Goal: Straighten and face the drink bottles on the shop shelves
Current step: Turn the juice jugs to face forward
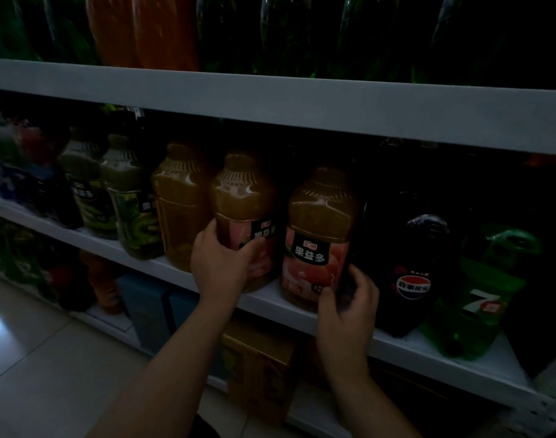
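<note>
Facing step: the left hand (221,263) curls its fingers round the farther juice bottle (245,197), the right hand (349,298) round the nearer juice bottle (321,222), just left of the cola bottle (412,279). The farther label probably needs twisting forward.

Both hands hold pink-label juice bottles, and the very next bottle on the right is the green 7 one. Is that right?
Not quite. In the head view the left hand and right hand do hold the left juice bottle and right juice bottle, but next comes the dark cola bottle; the green 7 bottle stands after it.
</note>
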The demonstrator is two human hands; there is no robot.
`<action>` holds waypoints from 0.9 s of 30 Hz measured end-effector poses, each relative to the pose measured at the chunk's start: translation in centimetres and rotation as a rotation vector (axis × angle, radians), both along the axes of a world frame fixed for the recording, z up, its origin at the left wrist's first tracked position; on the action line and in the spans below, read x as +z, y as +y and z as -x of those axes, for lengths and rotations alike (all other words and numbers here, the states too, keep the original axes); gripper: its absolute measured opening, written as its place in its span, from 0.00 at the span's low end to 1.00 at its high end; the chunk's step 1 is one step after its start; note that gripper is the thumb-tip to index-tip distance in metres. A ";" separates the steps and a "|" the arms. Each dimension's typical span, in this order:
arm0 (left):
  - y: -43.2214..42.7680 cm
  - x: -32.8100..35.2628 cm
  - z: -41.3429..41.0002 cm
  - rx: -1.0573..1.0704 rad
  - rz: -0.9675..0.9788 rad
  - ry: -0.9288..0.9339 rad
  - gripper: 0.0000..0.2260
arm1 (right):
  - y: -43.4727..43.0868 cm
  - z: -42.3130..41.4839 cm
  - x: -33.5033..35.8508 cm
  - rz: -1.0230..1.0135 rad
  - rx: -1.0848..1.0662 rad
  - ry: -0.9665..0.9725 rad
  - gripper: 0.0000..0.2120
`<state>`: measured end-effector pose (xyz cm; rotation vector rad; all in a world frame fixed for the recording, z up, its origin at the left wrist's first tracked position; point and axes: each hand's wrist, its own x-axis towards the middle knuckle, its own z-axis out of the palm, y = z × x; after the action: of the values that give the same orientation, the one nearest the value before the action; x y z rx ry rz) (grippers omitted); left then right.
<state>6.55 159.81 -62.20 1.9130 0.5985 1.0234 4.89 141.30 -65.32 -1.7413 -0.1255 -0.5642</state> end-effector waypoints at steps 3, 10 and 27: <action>1.2 0.1 0.0 -0.072 0.029 0.009 0.32 | 1.4 1.8 0.4 0.069 -0.019 -0.255 0.14; 5.0 1.0 0.8 -0.367 0.142 0.011 0.19 | 7.2 0.8 2.2 0.096 0.623 0.207 0.34; 5.7 1.1 0.7 -0.666 0.468 0.079 0.17 | 13.2 2.0 2.7 -0.120 0.540 0.366 0.52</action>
<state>5.81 165.49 -61.13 1.5612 0.1828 0.3411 2.85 154.53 -62.57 -1.5766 -0.2842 0.1393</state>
